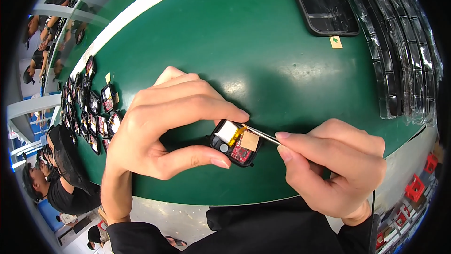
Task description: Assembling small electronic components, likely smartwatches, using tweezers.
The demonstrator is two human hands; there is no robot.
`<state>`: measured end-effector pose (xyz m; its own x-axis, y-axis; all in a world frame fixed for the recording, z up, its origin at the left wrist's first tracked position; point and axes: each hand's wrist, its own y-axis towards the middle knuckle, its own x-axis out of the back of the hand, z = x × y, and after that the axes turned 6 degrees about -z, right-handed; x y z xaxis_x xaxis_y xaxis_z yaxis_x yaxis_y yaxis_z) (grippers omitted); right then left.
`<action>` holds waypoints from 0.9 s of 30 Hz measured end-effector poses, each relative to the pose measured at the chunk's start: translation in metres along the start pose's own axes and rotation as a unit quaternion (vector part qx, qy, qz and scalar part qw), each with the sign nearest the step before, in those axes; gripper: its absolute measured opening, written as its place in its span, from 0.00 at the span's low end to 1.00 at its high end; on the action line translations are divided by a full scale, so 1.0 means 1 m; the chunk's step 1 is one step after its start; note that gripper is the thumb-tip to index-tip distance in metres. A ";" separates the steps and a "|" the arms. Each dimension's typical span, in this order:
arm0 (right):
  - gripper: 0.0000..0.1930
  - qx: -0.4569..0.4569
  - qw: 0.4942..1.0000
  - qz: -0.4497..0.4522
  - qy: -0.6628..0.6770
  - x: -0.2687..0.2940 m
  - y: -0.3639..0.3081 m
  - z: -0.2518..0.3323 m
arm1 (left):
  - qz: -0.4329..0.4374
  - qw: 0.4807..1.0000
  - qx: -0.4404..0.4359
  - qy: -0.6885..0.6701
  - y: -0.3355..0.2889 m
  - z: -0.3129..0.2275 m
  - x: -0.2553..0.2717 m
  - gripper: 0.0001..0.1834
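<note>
Between the thumb and fingers of my left hand [164,122] is a small black device housing [249,162], its inside facing up. A red circuit board [241,154], a white block [226,131], a yellow flex strip [238,135], a tan square pad [249,141] and a round grey part [223,148] show in it. My right hand [333,164] pinches thin metal tweezers [264,134] between thumb and forefinger. Their tips reach the housing's upper edge, close to my left forefinger and the yellow strip. Whether the tips grip anything is too small to tell.
Many similar open housings [94,108] lie grouped on the green table [225,56] at the left. A black tray [329,9] with a tan tag [336,42] lies at the far right, beside stacked clear plastic trays [399,52]. Other people [70,197] sit beyond the left edge.
</note>
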<state>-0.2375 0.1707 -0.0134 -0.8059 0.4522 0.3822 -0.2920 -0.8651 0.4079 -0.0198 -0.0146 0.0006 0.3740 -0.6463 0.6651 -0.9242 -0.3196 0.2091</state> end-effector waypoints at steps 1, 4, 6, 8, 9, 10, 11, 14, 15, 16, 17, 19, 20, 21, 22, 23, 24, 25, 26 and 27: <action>0.13 -0.005 1.000 0.005 -0.005 0.000 0.000 0.000 | 0.005 1.000 0.002 -0.002 0.000 0.000 0.001 0.37; 0.13 -0.013 1.000 0.012 -0.009 0.001 0.000 0.000 | 0.002 1.000 -0.006 -0.009 -0.001 0.001 0.000 0.37; 0.12 -0.015 1.000 0.014 -0.009 0.001 0.000 0.000 | 0.004 1.000 -0.006 -0.011 0.000 0.000 0.001 0.36; 0.12 -0.011 1.000 0.013 -0.005 0.000 0.000 -0.001 | 0.005 1.000 -0.003 -0.012 0.000 -0.001 0.001 0.36; 0.12 -0.010 1.000 0.013 -0.004 0.000 0.000 -0.001 | 0.007 1.000 -0.003 -0.012 0.000 -0.002 0.001 0.36; 0.13 -0.011 1.000 0.017 -0.004 0.001 0.000 -0.001 | 0.010 1.000 -0.003 -0.012 0.000 -0.001 0.001 0.35; 0.13 -0.012 1.000 0.021 -0.004 0.001 0.001 -0.001 | 0.010 1.000 -0.003 -0.013 0.001 -0.001 0.001 0.35; 0.13 -0.012 1.000 0.022 -0.005 0.000 0.000 -0.002 | 0.012 1.000 -0.003 -0.007 0.002 -0.002 0.001 0.35; 0.13 -0.012 1.000 0.023 -0.004 -0.001 0.000 -0.002 | 0.013 1.000 -0.004 -0.004 0.002 -0.002 0.001 0.35; 0.13 -0.010 1.000 0.019 -0.002 -0.001 0.000 -0.002 | 0.014 1.000 -0.006 -0.002 0.002 -0.002 0.001 0.34; 0.13 -0.008 1.000 0.016 0.000 -0.002 0.000 -0.002 | 0.014 1.000 -0.005 -0.002 0.001 -0.002 0.000 0.34; 0.13 -0.003 1.000 0.018 -0.003 -0.001 0.000 -0.003 | 0.011 1.000 -0.003 -0.001 0.000 -0.001 0.000 0.34; 0.13 0.002 1.000 0.020 -0.007 -0.001 0.000 -0.003 | 0.011 1.000 -0.003 -0.001 0.000 -0.001 0.000 0.34; 0.13 0.002 1.000 0.020 -0.006 -0.001 0.000 -0.003 | 0.011 1.000 -0.004 0.002 0.000 -0.001 0.000 0.34; 0.13 0.003 1.000 0.018 -0.007 -0.001 -0.001 -0.003 | 0.011 1.000 -0.006 0.004 0.000 -0.001 0.000 0.34; 0.13 0.005 1.000 0.015 -0.007 -0.002 -0.001 -0.004 | 0.011 1.000 -0.005 0.004 0.000 -0.001 0.000 0.34; 0.13 0.004 1.000 0.015 -0.006 -0.002 -0.001 -0.004 | 0.011 1.000 -0.007 0.005 0.000 -0.001 0.000 0.34; 0.13 0.009 1.000 0.014 -0.005 -0.003 -0.001 -0.005 | 0.010 1.000 -0.010 0.006 0.000 -0.001 -0.001 0.34; 0.13 0.014 1.000 0.013 -0.004 -0.003 -0.001 -0.005 | 0.010 1.000 -0.009 0.006 0.000 -0.001 -0.001 0.34; 0.13 0.014 1.000 0.014 -0.004 -0.003 -0.001 -0.005 | 0.011 1.000 -0.009 0.007 0.000 0.000 -0.001 0.34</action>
<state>-0.2374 0.1694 -0.0191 -0.8090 0.4304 0.4004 -0.2553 -0.8708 0.4202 -0.0203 -0.0139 0.0004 0.3534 -0.6427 0.6798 -0.9332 -0.2929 0.2082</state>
